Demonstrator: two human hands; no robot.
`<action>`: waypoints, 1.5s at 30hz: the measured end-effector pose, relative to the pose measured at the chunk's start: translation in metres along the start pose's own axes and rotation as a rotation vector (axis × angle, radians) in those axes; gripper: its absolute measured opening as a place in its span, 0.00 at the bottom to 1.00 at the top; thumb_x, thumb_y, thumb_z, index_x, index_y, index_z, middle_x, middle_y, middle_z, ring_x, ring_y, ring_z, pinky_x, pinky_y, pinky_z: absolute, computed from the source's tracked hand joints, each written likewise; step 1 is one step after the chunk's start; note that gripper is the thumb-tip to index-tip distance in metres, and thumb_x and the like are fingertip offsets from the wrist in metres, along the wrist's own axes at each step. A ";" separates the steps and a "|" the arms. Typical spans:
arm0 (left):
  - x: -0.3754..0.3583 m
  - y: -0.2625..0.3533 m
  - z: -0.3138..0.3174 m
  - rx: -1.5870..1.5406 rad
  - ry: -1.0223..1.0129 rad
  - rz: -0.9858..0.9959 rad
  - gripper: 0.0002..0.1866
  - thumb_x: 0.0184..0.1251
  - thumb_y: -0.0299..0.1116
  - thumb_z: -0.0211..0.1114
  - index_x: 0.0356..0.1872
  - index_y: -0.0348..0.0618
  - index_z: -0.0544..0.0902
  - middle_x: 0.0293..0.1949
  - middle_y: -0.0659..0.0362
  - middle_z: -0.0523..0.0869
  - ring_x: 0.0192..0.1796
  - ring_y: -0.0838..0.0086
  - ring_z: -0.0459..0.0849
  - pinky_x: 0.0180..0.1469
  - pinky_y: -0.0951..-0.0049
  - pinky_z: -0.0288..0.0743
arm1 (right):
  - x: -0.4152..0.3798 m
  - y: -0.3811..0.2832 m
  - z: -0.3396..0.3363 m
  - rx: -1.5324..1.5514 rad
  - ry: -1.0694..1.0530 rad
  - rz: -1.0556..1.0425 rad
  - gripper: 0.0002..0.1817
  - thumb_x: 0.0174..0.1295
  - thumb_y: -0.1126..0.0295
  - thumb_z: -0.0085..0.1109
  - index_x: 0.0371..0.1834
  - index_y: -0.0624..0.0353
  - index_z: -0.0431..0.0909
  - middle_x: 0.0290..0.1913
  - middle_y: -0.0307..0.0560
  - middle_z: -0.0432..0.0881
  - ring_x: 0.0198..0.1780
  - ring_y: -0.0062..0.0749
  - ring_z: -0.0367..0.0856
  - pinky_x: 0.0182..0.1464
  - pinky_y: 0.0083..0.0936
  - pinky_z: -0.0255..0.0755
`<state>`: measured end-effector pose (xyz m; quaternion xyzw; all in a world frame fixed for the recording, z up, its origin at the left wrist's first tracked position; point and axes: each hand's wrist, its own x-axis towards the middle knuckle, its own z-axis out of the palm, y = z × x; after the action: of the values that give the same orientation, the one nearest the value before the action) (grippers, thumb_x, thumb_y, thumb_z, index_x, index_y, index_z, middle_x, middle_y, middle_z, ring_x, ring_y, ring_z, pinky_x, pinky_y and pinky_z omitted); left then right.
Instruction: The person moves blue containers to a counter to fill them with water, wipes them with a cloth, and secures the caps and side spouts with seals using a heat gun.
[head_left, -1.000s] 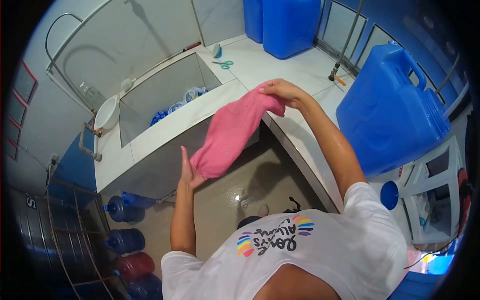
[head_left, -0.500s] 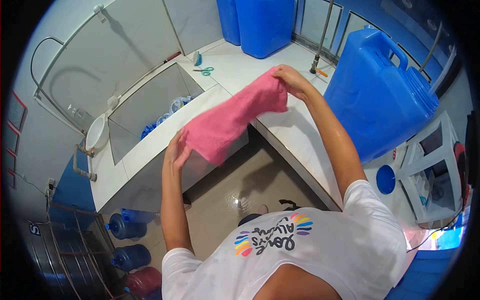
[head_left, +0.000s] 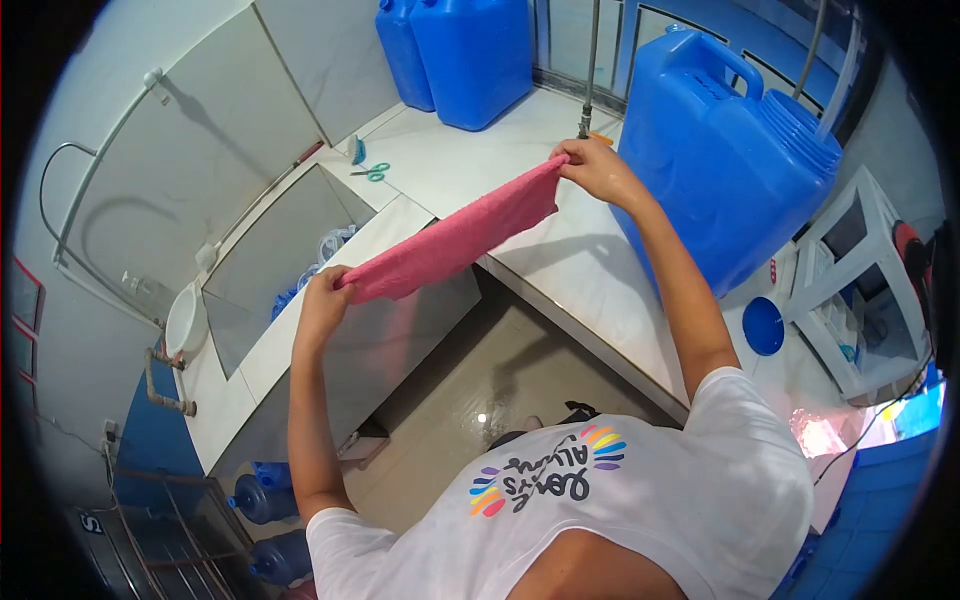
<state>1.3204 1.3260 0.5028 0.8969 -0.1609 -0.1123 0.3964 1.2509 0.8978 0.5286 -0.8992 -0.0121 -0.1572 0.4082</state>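
A pink cloth (head_left: 455,240) is stretched between my two hands, above the corner where the white counters meet. My left hand (head_left: 322,305) pinches its near left corner, over the front ledge of the sink. At the far right end, my right hand (head_left: 597,172) grips the other corner between thumb and fingers, close to a large blue water container (head_left: 715,170). The cloth's upper edge is pulled fairly straight, and its lower edge hangs loose.
The tiled sink basin (head_left: 275,250) holds blue and clear plastic items. Green scissors (head_left: 375,172) and a small brush (head_left: 356,150) lie behind it. Blue containers (head_left: 472,65) stand at the back. A blue lid (head_left: 763,327) and a white drawer rack (head_left: 850,290) are at right.
My hands have spread apart and pulled the cloth tauter. My left hand has moved left and up, and its fingers have closed on the corner. The camera view has shifted slightly.
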 end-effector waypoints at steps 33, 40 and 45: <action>0.026 0.277 0.304 -0.337 -0.145 1.106 0.31 0.70 0.42 0.43 0.69 0.41 0.48 0.70 0.46 0.49 0.70 0.56 0.51 0.68 0.64 0.45 | -0.233 0.034 -0.129 -0.059 1.489 -0.411 0.15 0.66 0.67 0.36 0.48 0.64 0.68 0.43 0.48 0.70 0.44 0.30 0.70 0.50 0.25 0.62; 0.102 0.298 0.373 -0.566 0.307 0.989 0.29 0.69 0.42 0.40 0.67 0.37 0.55 0.70 0.46 0.49 0.71 0.51 0.43 0.70 0.58 0.39 | -0.212 0.172 -0.157 0.192 1.291 0.106 0.31 0.71 0.52 0.25 0.67 0.66 0.49 0.67 0.49 0.57 0.66 0.36 0.56 0.68 0.28 0.47; 0.119 0.361 0.308 -0.332 0.282 1.315 0.24 0.67 0.39 0.41 0.61 0.37 0.65 0.64 0.47 0.62 0.68 0.55 0.55 0.69 0.62 0.45 | -0.205 0.133 -0.158 0.335 1.188 0.055 0.30 0.71 0.52 0.24 0.66 0.66 0.52 0.65 0.49 0.60 0.64 0.36 0.59 0.66 0.27 0.49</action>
<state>1.2562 0.8440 0.5603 0.5467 -0.5988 0.2458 0.5311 1.0325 0.7145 0.4692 -0.5816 0.2160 -0.6164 0.4849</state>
